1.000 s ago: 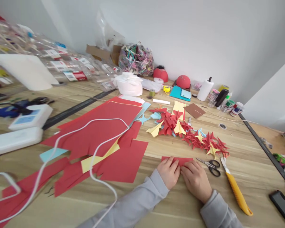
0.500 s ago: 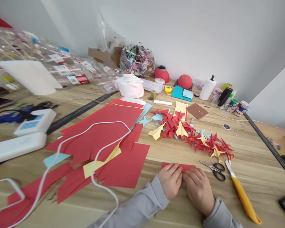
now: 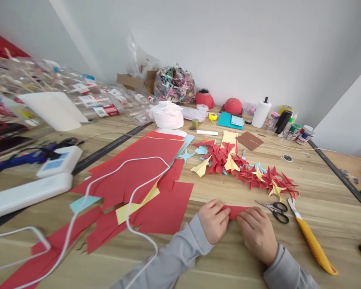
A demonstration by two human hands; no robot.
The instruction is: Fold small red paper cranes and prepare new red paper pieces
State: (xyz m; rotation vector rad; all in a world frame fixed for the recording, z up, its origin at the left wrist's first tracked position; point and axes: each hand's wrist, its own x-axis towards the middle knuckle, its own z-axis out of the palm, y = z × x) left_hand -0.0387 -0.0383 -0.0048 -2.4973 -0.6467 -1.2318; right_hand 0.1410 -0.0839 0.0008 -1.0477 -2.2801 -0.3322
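Note:
Between my two hands lies a narrow folded strip of red paper [image 3: 235, 212], flat on the wooden table. My left hand [image 3: 214, 221] is closed on its left end, fingers curled over the edge. My right hand [image 3: 256, 230] grips the right end the same way; my thumbs are mostly hidden. Just right of my right hand rest small black-handled scissors [image 3: 279, 211], closed or nearly so. Beyond them lies a yellow-handled utility knife [image 3: 314, 243]. Behind my hands is a heap of folded red, yellow and blue paper shapes [image 3: 221, 157], some star-like.
Red paper sheets [image 3: 135, 160] and offcuts spread over the left side, with a white cable [image 3: 92, 180] looping across. Plastic bottles [image 3: 102, 96] fill the back left. A brown card [image 3: 249, 140], a tape roll [image 3: 287, 158] and several paint pots [image 3: 305, 136] stand further back right.
My hands have moved slightly apart along the red paper, so more of its middle shows. The whole view has shifted a little.

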